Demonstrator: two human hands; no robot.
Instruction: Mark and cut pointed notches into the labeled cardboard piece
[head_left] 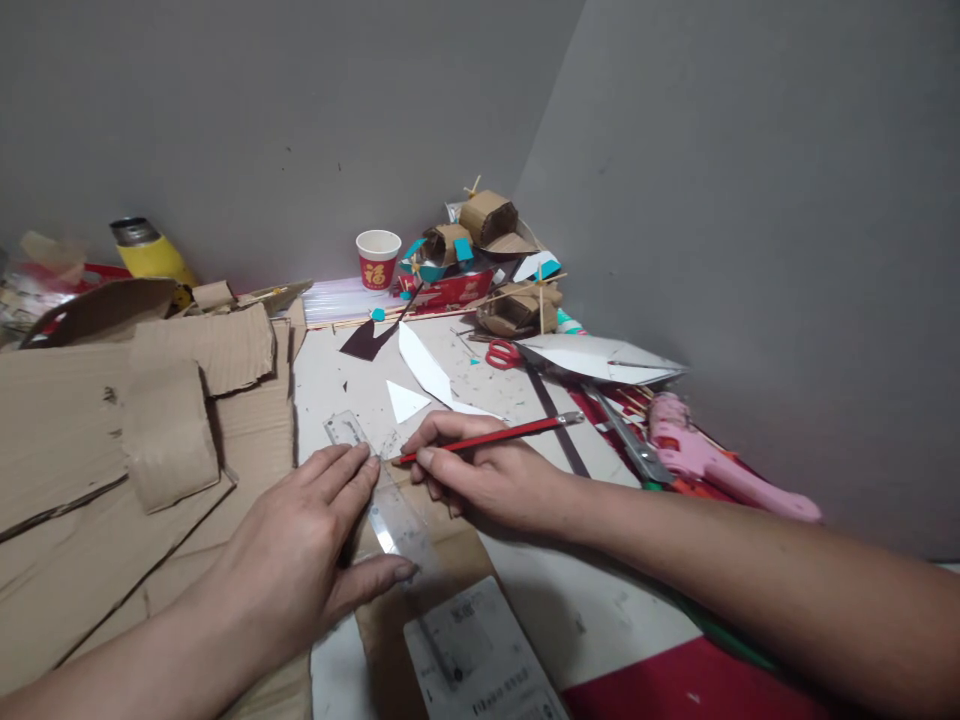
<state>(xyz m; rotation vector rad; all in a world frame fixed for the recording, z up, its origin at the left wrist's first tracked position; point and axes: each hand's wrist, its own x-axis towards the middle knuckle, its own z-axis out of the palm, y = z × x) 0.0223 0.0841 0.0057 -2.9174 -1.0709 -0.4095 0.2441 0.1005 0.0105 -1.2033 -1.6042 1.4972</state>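
Note:
My left hand point(315, 530) lies over a clear plastic ruler point(390, 520), its fingertips pressing on the upper part and its thumb stretched out apart over the lower part. The ruler runs at a slant across a brown cardboard piece point(450, 555), which carries a white printed label point(480, 655) at its near end. A red pencil point(495, 437) is pinched in my right hand point(487, 470). Its tip points left, close to the ruler's edge and my left fingertips. Part of the cardboard is hidden beneath both hands.
Cardboard sheets point(67, 420) are stacked at left. White paper cutouts point(424, 360) lie beyond my hands. Farther back stand a paper cup point(377, 262) and a yellow bottle point(154, 250). Red-handled scissors point(502, 354), a pink glue gun point(720, 460) and cardboard models point(517, 310) are at right.

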